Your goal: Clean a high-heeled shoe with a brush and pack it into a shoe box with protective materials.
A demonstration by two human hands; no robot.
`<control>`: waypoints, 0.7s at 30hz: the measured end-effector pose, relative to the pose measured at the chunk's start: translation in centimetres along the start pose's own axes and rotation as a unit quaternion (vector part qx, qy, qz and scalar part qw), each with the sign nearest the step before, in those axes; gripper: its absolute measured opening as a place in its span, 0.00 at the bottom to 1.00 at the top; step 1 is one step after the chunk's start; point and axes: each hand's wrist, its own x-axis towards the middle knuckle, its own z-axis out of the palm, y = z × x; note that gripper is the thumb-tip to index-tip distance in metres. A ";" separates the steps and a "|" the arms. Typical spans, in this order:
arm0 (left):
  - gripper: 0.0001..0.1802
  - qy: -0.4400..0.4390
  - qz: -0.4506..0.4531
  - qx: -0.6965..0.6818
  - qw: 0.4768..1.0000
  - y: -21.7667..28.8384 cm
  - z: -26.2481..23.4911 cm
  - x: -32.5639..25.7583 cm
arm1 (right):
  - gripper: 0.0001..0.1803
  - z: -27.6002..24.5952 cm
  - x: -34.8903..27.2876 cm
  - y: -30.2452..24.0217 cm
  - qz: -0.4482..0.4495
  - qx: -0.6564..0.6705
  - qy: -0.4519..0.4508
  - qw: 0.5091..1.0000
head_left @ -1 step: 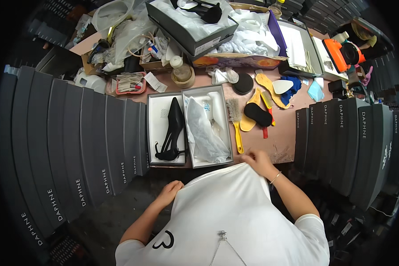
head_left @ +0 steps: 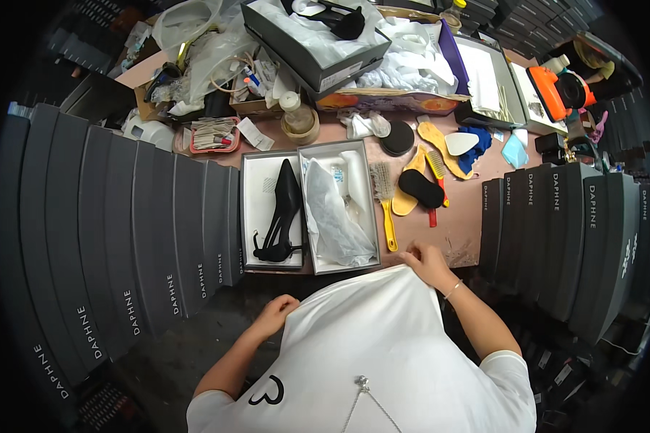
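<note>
In front of me I stretch out my white T-shirt (head_left: pixel 361 332). My left hand (head_left: pixel 276 315) pinches the shirt's edge on the left. At the table's front edge my right hand (head_left: pixel 427 265) is closed on its other corner. Ahead lies an open grey shoebox (head_left: pixel 250 264) with a black high-heeled shoe (head_left: pixel 287 198) on its side. Next to it, the other box half (head_left: pixel 373 209) holds white tissue paper (head_left: pixel 332 216). A yellow-handled brush (head_left: pixel 388 224) lies nearest my right hand, beside a black oval pad (head_left: pixel 420 189) on a tan insole (head_left: pixel 404 205).
Stacked dark shoeboxes (head_left: pixel 115 238) wall the left side, and more boxes (head_left: pixel 556 231) stand on the right. At the back are a tilted shoebox (head_left: pixel 325 76), a purple carton (head_left: pixel 451 61), a bottle (head_left: pixel 294 112) and an orange device (head_left: pixel 549 90).
My right hand and the shirt corner in it have shifted very slightly to the right. Both hands keep their grip.
</note>
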 end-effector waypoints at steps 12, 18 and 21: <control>0.06 0.257 0.163 -0.003 0.952 6.3 -1.8 6.1 | 0.29 6.4 5.3 -8.3 -0.305 -0.080 0.016 0.949; 0.11 0.170 0.190 -0.134 0.958 12.6 1.2 9.7 | 0.25 10.8 9.8 -6.8 -0.145 -0.128 -0.116 0.974; 0.14 0.191 0.210 -0.161 0.945 11.6 1.5 9.7 | 0.19 6.5 7.5 -6.9 -0.099 0.136 -0.091 0.982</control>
